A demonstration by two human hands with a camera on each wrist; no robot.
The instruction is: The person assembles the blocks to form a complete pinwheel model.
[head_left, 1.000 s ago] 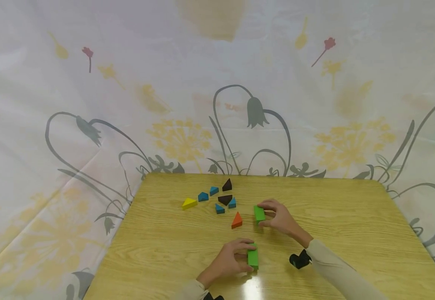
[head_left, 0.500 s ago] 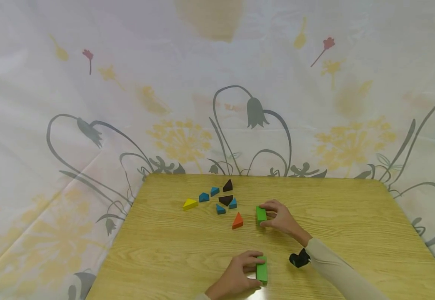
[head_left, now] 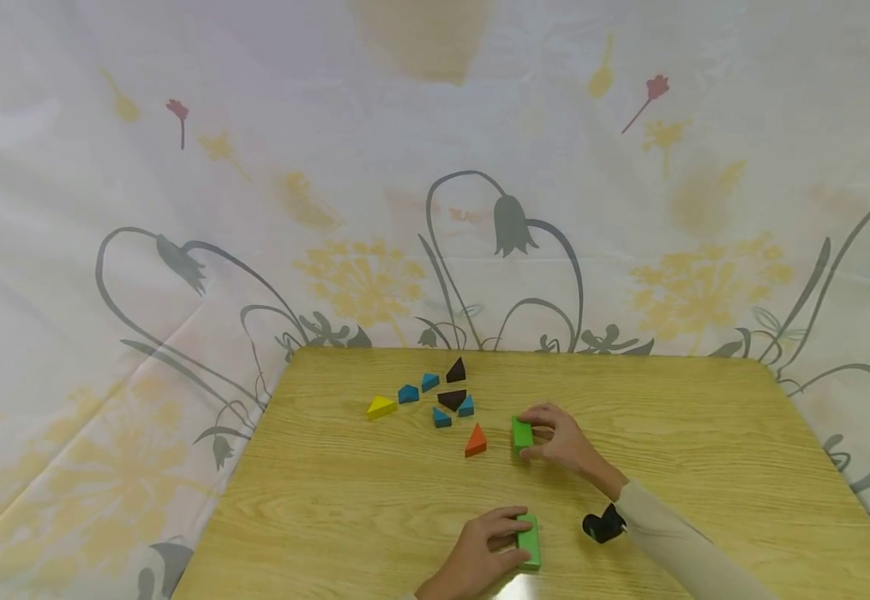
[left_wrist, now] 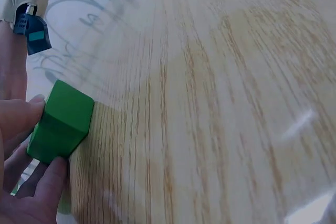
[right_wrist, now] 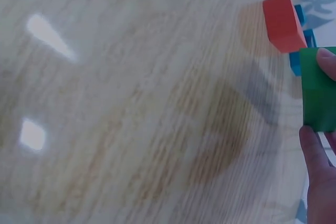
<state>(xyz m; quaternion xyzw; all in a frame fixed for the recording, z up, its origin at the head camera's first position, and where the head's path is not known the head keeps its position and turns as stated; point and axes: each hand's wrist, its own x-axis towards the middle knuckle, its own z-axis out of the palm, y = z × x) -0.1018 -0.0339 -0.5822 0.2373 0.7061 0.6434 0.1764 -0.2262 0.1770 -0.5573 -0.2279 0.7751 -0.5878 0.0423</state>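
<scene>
In the head view my left hand pinches a long green block near the front of the table, thumb and fingers at its ends. The left wrist view shows that green block close up, at the tabletop. Farther back, my right hand holds a second green block between thumb and fingers. At the right edge of the right wrist view, the second green block is partly cut off. An orange-red triangular block stands just left of the right hand's block, apart from it.
Farther back lie a yellow triangular block, several small blue blocks and two dark blocks. The wooden table ends at a flower-printed curtain. A black device hangs at the right wrist.
My left hand has moved right and toward the table's front with its green block, mostly in the first half second. The right hand and its block have hardly shifted.
</scene>
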